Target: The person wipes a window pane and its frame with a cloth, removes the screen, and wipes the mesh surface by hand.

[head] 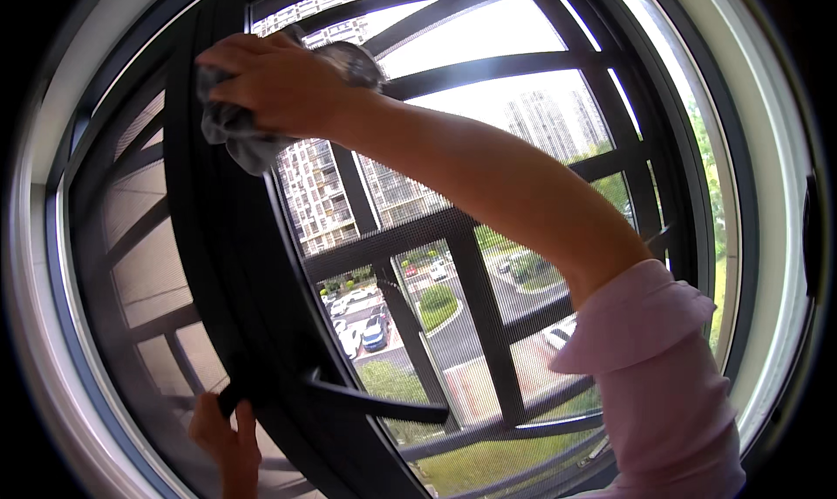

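Note:
My right hand (288, 84) reaches across to the upper left and presses a bunched grey cloth (252, 149) against the upper part of a dark window frame (229, 192). The cloth hangs out below the fingers. Low at the left, my left hand (225, 430) grips a dark window handle (229, 398) between thumb and fingers. A second long black handle (386, 401) sticks out to the right from the same frame, untouched. Mesh screen (405, 231) covers the opening to the right of the frame.
Behind the mesh stand dark metal bars (477, 290). A screened panel (144, 257) with bars is at the left. The pale window surround (778, 172) curves round at the right. Outside are tall buildings, parked cars and greenery.

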`<state>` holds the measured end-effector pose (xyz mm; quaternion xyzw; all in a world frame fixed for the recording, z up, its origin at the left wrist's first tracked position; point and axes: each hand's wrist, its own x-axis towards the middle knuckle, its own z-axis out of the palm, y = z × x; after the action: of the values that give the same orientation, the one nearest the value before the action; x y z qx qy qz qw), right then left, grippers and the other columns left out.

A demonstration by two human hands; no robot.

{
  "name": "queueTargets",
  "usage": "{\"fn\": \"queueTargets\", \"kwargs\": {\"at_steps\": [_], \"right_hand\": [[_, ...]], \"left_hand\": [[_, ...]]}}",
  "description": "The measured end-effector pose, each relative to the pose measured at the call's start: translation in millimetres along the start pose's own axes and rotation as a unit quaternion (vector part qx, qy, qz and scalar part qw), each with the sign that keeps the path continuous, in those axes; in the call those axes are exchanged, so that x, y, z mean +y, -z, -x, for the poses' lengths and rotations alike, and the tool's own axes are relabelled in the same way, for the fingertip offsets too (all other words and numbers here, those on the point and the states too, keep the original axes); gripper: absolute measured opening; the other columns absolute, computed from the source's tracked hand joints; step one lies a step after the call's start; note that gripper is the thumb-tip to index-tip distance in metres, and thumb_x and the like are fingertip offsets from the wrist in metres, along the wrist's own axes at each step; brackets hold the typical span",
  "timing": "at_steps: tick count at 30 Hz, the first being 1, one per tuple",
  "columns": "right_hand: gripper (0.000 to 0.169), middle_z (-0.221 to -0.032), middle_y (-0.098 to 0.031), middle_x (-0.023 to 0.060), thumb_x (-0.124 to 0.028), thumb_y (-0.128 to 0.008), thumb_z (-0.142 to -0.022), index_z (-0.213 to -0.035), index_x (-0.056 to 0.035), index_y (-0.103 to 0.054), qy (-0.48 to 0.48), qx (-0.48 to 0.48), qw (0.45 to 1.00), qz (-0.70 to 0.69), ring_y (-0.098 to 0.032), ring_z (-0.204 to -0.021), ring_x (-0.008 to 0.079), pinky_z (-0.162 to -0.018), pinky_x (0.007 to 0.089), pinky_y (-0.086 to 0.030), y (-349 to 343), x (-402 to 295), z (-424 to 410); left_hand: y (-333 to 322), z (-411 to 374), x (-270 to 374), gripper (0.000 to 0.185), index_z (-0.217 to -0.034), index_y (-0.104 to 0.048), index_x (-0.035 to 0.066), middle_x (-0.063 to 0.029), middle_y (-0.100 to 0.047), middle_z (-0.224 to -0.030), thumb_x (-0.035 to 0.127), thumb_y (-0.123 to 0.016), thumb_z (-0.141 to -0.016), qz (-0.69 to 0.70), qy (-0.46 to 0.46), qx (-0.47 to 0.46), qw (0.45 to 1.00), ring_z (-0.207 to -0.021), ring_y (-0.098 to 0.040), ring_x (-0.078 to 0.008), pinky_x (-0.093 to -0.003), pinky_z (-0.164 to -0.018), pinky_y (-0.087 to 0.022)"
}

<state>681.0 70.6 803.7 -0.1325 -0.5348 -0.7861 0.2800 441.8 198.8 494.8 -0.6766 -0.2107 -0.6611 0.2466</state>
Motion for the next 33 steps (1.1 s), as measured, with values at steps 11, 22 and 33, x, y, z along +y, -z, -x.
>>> {"fn": "queueTargets", "kwargs": {"at_steps": [11,22,33], "right_hand": [[0.039,-0.128,-0.048,0.0084,-0.015,-0.064,-0.080,-0.118,-0.0222,-0.057,-0.212,-0.187,0.907,0.314,-0.044,-0.121,0.0333,-0.095,0.0511,-0.041,93,194,10],[0.031,-0.095,-0.065,0.0126,-0.026,-0.062,-0.081,-0.110,-0.0143,-0.061,-0.365,-0.132,0.900,0.198,-0.062,-0.090,0.0255,-0.077,0.0369,-0.047,306,237,126],[0.029,-0.120,-0.055,0.0160,-0.016,-0.051,-0.089,-0.116,-0.0084,-0.059,-0.196,-0.183,0.954,0.133,-0.056,-0.105,0.0251,-0.090,0.0325,-0.042,450,-8,254]], "left_hand": [[18,-14,29,0.036,-0.109,-0.062,-0.002,-0.0195,-0.063,-0.102,0.029,-0.050,-0.094,-0.072,0.207,-0.202,0.955,-0.094,-0.058,-0.0325,-0.0401,-0.083,-0.044],[-14,8,-55,0.041,-0.125,-0.053,0.006,-0.0157,-0.053,-0.127,0.030,-0.056,-0.091,-0.098,0.097,-0.080,0.987,-0.119,-0.049,-0.0291,-0.0500,-0.102,-0.035],[-27,-5,-96,0.039,-0.136,-0.044,0.016,-0.0151,-0.052,-0.128,0.025,-0.030,-0.100,-0.343,-0.158,0.032,0.925,-0.111,-0.056,-0.0319,-0.0390,-0.090,-0.048]]}}
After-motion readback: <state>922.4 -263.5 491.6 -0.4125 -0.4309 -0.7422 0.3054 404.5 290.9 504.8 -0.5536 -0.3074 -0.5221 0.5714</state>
